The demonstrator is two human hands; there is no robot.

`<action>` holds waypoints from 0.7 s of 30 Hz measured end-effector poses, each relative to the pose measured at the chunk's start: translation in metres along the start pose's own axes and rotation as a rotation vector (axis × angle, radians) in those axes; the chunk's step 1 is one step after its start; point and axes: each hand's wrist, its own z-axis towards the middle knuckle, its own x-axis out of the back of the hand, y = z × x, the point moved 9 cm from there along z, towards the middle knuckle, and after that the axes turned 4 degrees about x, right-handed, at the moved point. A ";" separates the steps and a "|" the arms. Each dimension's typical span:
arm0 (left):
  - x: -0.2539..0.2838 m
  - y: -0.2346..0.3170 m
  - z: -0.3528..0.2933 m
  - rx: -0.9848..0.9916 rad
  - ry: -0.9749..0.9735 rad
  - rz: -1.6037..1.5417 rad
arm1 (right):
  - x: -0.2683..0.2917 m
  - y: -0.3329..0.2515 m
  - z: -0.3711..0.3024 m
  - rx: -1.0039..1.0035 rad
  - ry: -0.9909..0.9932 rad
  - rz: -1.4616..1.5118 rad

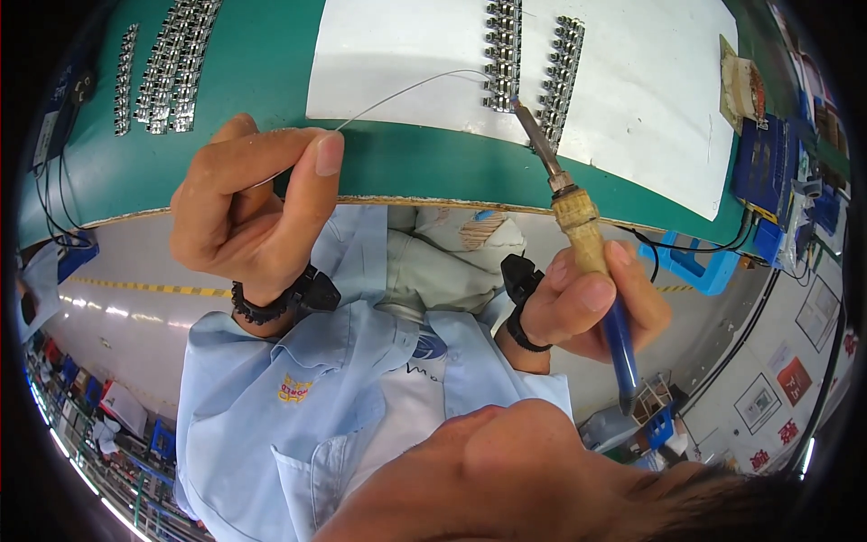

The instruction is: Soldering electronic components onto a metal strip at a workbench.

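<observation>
My left hand [248, 212] pinches a thin solder wire [397, 92] that arcs right toward a row of small metal parts [502, 54] on a white sheet [632, 81]. My right hand [587, 303] grips a soldering iron [578, 217] with a wooden collar and blue handle. Its metal tip touches the lower end of that row, where the wire's end also meets it. A second row of metal parts [562, 77] lies just right of the tip. Both wrists wear black straps.
The white sheet lies on a green bench mat [262, 63]. More metal parts in rows [172, 63] sit at the far left. A blue box and circuit parts [763, 154] crowd the right edge. Black cables [54, 199] hang at the left.
</observation>
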 end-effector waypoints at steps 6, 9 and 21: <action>-0.002 0.003 0.001 -0.043 -0.005 0.016 | -0.003 0.004 0.003 -0.053 0.010 0.045; -0.003 0.005 0.002 -0.054 -0.029 -0.008 | -0.004 0.005 0.005 -0.074 0.015 0.058; -0.007 0.013 0.002 -0.179 -0.091 0.038 | -0.009 0.005 0.011 -0.089 0.015 0.030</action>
